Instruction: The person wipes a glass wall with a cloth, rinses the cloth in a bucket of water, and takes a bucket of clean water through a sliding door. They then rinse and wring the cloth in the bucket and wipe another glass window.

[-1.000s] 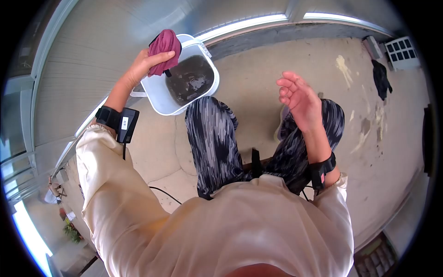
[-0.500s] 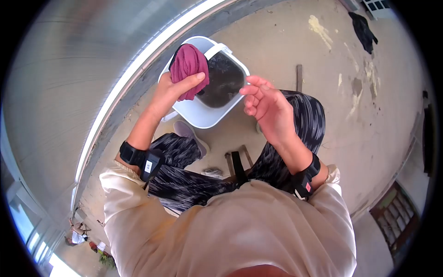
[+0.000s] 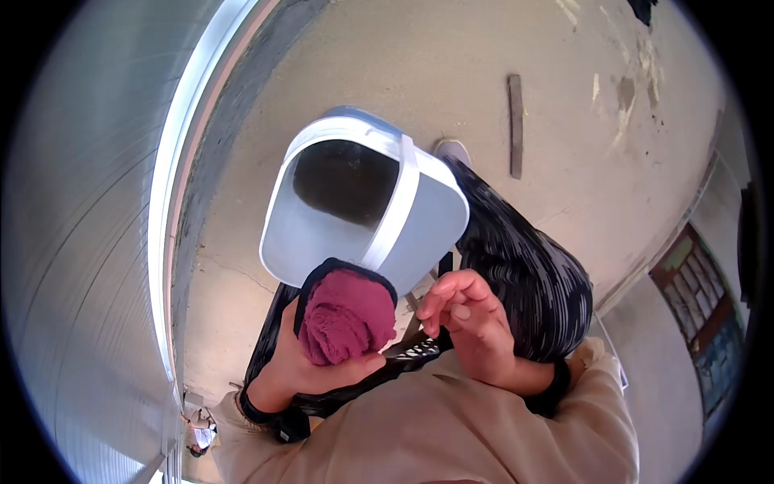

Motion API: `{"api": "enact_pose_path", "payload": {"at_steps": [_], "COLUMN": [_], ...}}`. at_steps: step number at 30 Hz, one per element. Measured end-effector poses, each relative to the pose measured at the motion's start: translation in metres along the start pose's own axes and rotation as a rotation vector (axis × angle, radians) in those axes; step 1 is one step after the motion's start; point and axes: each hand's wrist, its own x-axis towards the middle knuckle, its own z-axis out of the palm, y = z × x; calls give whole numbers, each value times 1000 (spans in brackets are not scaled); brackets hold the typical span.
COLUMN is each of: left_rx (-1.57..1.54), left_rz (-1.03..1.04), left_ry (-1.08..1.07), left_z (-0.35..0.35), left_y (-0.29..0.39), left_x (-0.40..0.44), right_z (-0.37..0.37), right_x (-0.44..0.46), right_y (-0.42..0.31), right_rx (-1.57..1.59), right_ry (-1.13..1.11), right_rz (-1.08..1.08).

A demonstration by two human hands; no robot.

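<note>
"Biggest worry, go!"

"The concrete floor (image 3: pixel 451 56): any spill could turn it slick underfoot. Plenty of room away to my right, but on my left the ribbed metal wall (image 3: pixel 89 202) hems me in."

"And closer in?"

"My right trouser leg (image 3: pixel 524 282) stands right beside the plastic bucket (image 3: pixel 298 242); one knee bump could slop the dark liquid (image 3: pixel 347 181). The white handle (image 3: pixel 397 202) slants across the opening, so a low sweep could snag it. Wider gap on its left! Beyond, over right, a wooden strip (image 3: pixel 516 125) lies on the floor."

"The cloth?"

"Maroon cloth (image 3: pixel 343 315), bunched, black-edged, before the bucket's near rim; touching, I can't tell. My left hand (image 3: pixel 310 375) grips it; a slack thumb could let it unroll or drop. My right hand (image 3: pixel 476 319) is loosely curled, nothing seen in it, with a small gap to the cloth."
</note>
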Motion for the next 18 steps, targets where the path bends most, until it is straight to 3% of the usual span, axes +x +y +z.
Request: {"api": "enact_pose_path", "payload": {"at_steps": [3, 5, 7, 9, 11, 13, 14, 16, 18], "left_rx": [146, -23, -43, -38, 352, 374, 378, 552, 670], "left_rz": [73, 26, -31, -130, 174, -84, -39, -8, -35], "left_ry": [-52, 84, 52, 80, 38, 102, 90, 374, 452], "left_z": [0, 15, 28, 36, 55, 64, 70, 84, 92], "left_y": [1, 4, 5, -10, -4, -12, -14, -4, 18], "left_x": [5, 5, 1, -14, -18, -39, -49, -89, -144], "right_z": [12, 26, 24, 28, 34, 42, 41, 38, 24], "right_x": [5, 9, 8, 8, 12, 7, 8, 9, 19], "right_y": [-10, -17, -18, -7, 2, 11, 20, 45, 53], "right_rx": [47, -1, 70, 286, 348, 282, 154, 157, 108], "right_ry": [96, 351, 320, 321, 294, 265, 255, 177, 248], "right_rz": [65, 91, 161, 380, 388, 375, 334, 277, 224]}}
